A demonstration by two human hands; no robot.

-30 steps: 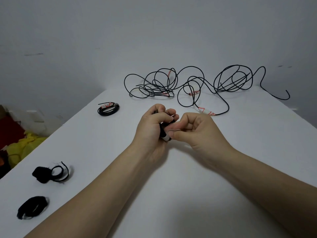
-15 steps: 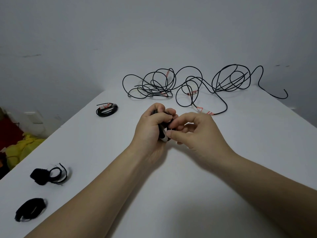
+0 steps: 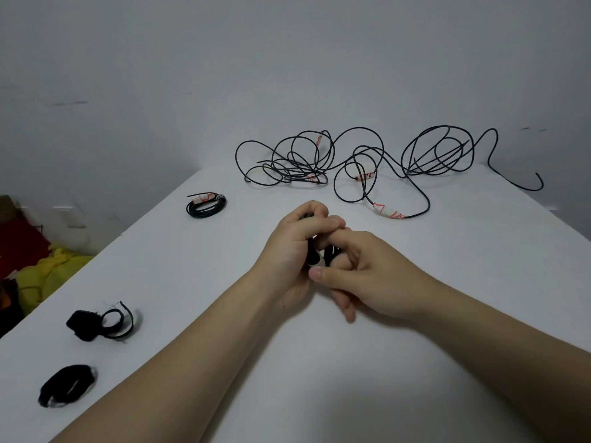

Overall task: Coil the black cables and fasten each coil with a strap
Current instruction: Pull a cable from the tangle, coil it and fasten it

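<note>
The left grip [image 3: 297,247] is closed round a small coil [image 3: 311,251] of black cable, held just above the middle of the white surface [image 3: 415,362]. The right grip [image 3: 367,273] pinches the same coil from the other side, thumb pressed under it and forefinger hooked over the top. Most of the bundle is hidden between the fingers, so I cannot tell whether a strap is on it yet. The step in hand looks like cinching the coil. It should go best if the left grip squeezes the turns flat and even while the right draws the fastening snug across them and presses its end down firmly, since wire this thin and springy likely spreads once pressure eases. A pale patch shows at the coil's lower edge, perhaps a tag. Farther left lies a finished coil [image 3: 206,206], tight and round, with a white, red-marked tag. Along the far edge the loose cables [image 3: 307,161] sprawl in wiry, glossy loops. Near the left edge sit a curled strap [image 3: 105,324] and a flat strap [image 3: 67,385], both fuzzy, soft and matte black
</note>
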